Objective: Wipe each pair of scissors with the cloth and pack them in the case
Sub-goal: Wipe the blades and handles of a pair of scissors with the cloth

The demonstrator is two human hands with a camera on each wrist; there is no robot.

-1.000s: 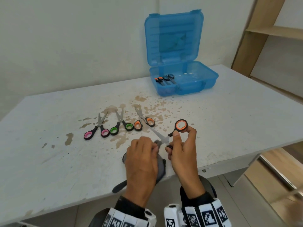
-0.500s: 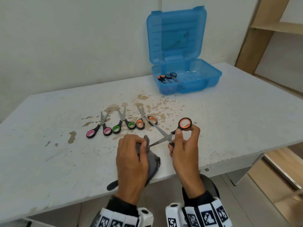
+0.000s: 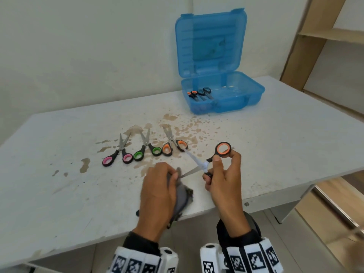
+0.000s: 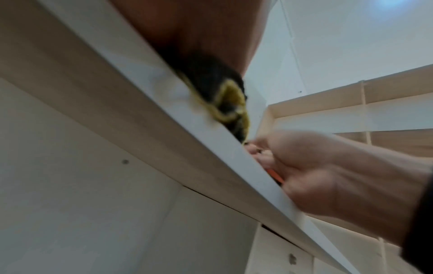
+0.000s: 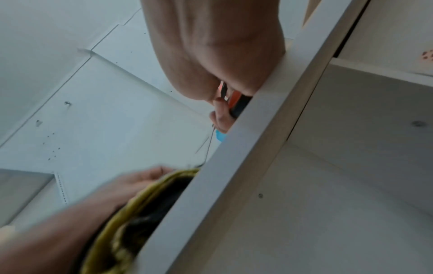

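Both hands are working near the table's (image 3: 59, 154) front edge: the left hand (image 3: 157, 192) is gripping the grey cloth (image 3: 182, 198) around one blade tip, while the right hand (image 3: 223, 178) is pinching the handles of the open orange-handled scissors (image 3: 204, 163). Its blades are spreading away from the handles, leftward toward the cloth and the row. Two pairs are already lying in the blue case (image 3: 222, 95) at the table's far side. Pink-handled scissors (image 3: 118, 152), green-handled scissors (image 3: 147, 147) and another orange-handled pair (image 3: 173, 142) are waiting mid-table, tips pointing toward the wall.
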